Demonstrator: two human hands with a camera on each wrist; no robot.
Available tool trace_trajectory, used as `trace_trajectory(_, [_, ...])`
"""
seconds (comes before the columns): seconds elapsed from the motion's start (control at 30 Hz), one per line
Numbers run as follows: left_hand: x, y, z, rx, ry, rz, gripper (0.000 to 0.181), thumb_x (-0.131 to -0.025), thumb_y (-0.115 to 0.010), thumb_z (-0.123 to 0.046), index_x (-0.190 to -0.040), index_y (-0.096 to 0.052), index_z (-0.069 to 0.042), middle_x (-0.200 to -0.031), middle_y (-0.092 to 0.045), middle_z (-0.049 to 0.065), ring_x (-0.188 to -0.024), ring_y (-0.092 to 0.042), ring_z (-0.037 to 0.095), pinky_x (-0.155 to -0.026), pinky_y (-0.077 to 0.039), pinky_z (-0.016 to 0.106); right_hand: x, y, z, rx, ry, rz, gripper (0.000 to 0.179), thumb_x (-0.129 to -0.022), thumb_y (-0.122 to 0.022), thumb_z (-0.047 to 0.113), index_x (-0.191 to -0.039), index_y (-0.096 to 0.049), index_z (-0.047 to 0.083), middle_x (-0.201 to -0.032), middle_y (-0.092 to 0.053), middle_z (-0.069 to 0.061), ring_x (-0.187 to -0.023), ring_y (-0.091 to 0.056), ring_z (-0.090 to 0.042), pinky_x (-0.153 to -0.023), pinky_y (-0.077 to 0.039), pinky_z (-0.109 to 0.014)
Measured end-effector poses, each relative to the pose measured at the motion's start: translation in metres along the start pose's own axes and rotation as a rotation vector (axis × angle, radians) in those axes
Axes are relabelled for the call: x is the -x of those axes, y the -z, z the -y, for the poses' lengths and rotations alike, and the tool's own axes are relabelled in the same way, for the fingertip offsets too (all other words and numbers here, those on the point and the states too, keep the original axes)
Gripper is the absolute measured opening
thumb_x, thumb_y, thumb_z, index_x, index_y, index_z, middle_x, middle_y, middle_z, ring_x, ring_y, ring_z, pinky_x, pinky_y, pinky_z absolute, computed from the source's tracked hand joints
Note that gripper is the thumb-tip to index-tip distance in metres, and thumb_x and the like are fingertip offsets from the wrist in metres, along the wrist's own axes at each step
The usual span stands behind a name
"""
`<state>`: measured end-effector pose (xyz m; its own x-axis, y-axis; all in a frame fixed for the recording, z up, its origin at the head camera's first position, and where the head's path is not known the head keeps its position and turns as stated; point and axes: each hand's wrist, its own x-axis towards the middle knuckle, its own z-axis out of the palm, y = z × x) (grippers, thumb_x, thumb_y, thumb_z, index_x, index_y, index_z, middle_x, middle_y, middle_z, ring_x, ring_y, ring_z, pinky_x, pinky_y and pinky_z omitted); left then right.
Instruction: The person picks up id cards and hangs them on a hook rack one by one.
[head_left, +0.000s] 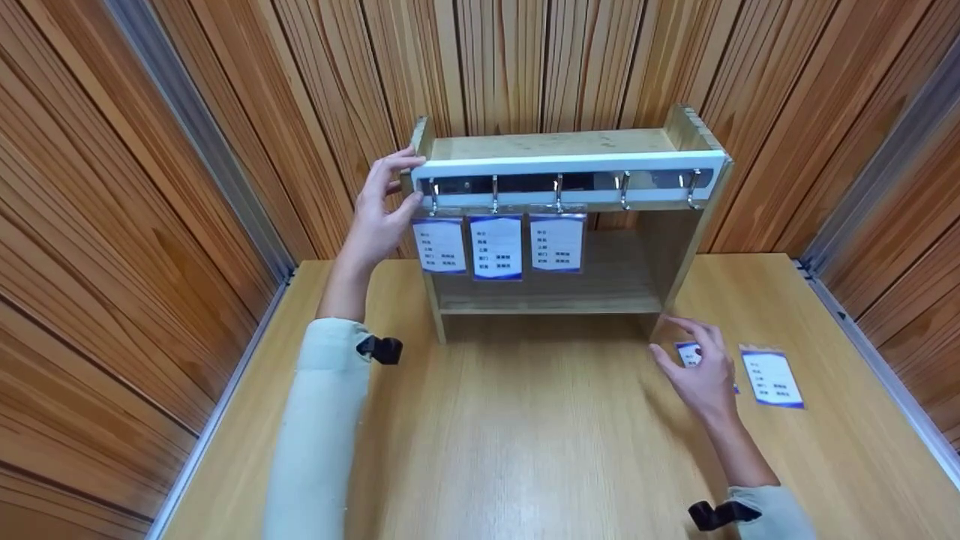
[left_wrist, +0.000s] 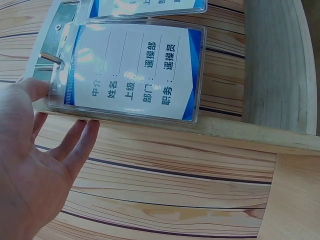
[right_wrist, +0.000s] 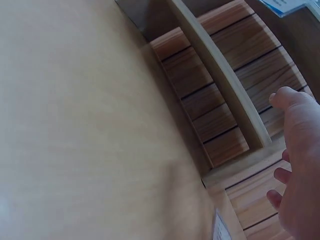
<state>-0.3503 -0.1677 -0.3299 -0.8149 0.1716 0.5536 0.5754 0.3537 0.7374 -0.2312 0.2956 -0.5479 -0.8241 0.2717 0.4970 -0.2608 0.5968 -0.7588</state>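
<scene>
We are holding the wooden shelf (head_left: pixel 675 255) by its upper left end, the left grip (head_left: pixel 381 221) pinching it with the thumb in front. The shelf is standing on the far part of the tabletop (head_left: pixel 517 450); we are taking it for stiff and moderately heavy, better steadied by a side panel than by the shiny hook strip (head_left: pixel 517 201), where fingers could be slipping. Three hanging badges (head_left: pixel 496 247) are occupying the strip's left and middle hooks (head_left: pixel 558 191).

Our right grip (head_left: pixel 701 375) is hovering near the shelf's right foot, its fingers bending loosely and holding nothing. A partly hidden badge (head_left: pixel 687 354) is lying beneath it, and a second loose badge (head_left: pixel 772 377) is lying further right. We are judging the badges light, their clear sleeves smooth, slightly slippery and a little flexible; we are favouring a gentle pinch at the side edges, keeping the top free.
</scene>
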Motion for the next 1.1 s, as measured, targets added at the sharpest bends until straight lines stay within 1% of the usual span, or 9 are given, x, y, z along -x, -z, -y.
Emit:
trace_trajectory(0.1, [0.000,0.000,0.000,-0.001,0.001,0.000,0.040,-0.113,-0.060,-0.006,-0.153,-0.059,-0.009,-0.179,-0.045,0.010,-0.168,-0.040,0.030,-0.137,-0.037,0.055,0.000,0.007,-0.004,0.014,-0.014,-0.012,0.052,-0.090,-0.091,0.009,-0.139,-0.075,0.004,-0.136,-0.067,-0.023,-0.116,-0.050,0.008,-0.096,-0.042,-0.026])
trace_trajectory(0.17, [0.000,0.000,0.000,-0.001,-0.001,-0.002,0.040,-0.112,-0.060,-0.006,-0.153,-0.059,-0.009,-0.179,-0.045,0.010,-0.168,-0.040,0.030,-0.137,-0.037,0.055,-0.001,0.011,-0.007,0.019,-0.029,-0.002,0.053,-0.092,-0.090,0.009,-0.141,-0.073,0.003,-0.137,-0.064,-0.023,-0.118,-0.049,0.005,-0.097,-0.042,-0.030])
trace_trajectory(0.3, [0.000,0.001,0.000,-0.003,-0.003,-0.006,0.041,-0.112,-0.061,-0.005,-0.153,-0.059,-0.009,-0.179,-0.045,0.010,-0.167,-0.041,0.031,-0.137,-0.037,0.055,-0.004,0.019,-0.010,0.041,-0.076,0.054,0.060,-0.095,-0.088,0.014,-0.151,-0.067,0.006,-0.144,-0.056,-0.026,-0.131,-0.054,-0.026,-0.107,-0.042,-0.049])
trace_trajectory(0.4, [0.001,0.002,0.000,-0.003,0.000,-0.007,0.041,-0.112,-0.061,-0.006,-0.153,-0.059,-0.010,-0.179,-0.044,0.009,-0.167,-0.041,0.030,-0.137,-0.037,0.055,-0.007,0.023,-0.014,0.076,-0.118,0.112,0.068,-0.097,-0.088,0.020,-0.158,-0.062,0.010,-0.153,-0.049,-0.028,-0.145,-0.046,-0.046,-0.116,-0.039,-0.065])
trace_trajectory(0.5, [0.001,0.002,0.000,-0.001,0.003,-0.004,0.041,-0.112,-0.061,-0.007,-0.153,-0.059,-0.010,-0.179,-0.045,0.008,-0.168,-0.040,0.030,-0.137,-0.037,0.055,-0.011,0.027,-0.019,0.115,-0.150,0.170,0.074,-0.097,-0.087,0.024,-0.164,-0.056,0.015,-0.164,-0.041,-0.031,-0.154,-0.034,-0.053,-0.122,-0.030,-0.080])
trace_trajectory(0.57, [0.001,0.002,0.000,0.000,0.005,-0.002,0.041,-0.112,-0.061,-0.006,-0.153,-0.060,-0.011,-0.179,-0.045,0.008,-0.168,-0.040,0.030,-0.137,-0.037,0.055,-0.013,0.029,-0.022,0.140,-0.162,0.202,0.076,-0.098,-0.086,0.026,-0.166,-0.054,0.017,-0.168,-0.037,-0.033,-0.156,-0.029,-0.055,-0.122,-0.024,-0.085])
trace_trajectory(0.7, [0.001,0.001,0.000,0.001,0.006,-0.001,0.041,-0.112,-0.061,-0.006,-0.152,-0.060,-0.011,-0.179,-0.045,0.009,-0.168,-0.041,0.030,-0.137,-0.038,0.055,-0.015,0.030,-0.030,0.187,-0.160,0.244,0.076,-0.098,-0.085,0.027,-0.166,-0.053,0.018,-0.171,-0.033,-0.036,-0.155,-0.025,-0.059,-0.120,-0.021,-0.087])
trace_trajectory(0.83, [0.001,0.000,-0.001,0.005,0.004,-0.001,0.041,-0.111,-0.062,-0.004,-0.152,-0.061,-0.010,-0.178,-0.046,0.009,-0.168,-0.040,0.030,-0.137,-0.038,0.055,-0.015,0.029,-0.038,0.215,-0.160,0.266,0.075,-0.098,-0.084,0.026,-0.166,-0.054,0.016,-0.170,-0.033,-0.038,-0.152,-0.025,-0.060,-0.116,-0.026,-0.083])
trace_trajectory(1.1, [0.001,0.000,-0.001,0.007,0.003,0.000,0.041,-0.111,-0.063,-0.005,-0.152,-0.061,-0.010,-0.178,-0.046,0.008,-0.167,-0.041,0.029,-0.137,-0.038,0.054,-0.019,0.028,-0.044,0.216,-0.222,0.329,0.079,-0.100,-0.082,0.028,-0.170,-0.047,0.018,-0.172,-0.030,-0.040,-0.153,-0.023,-0.061,-0.116,-0.027,-0.083])
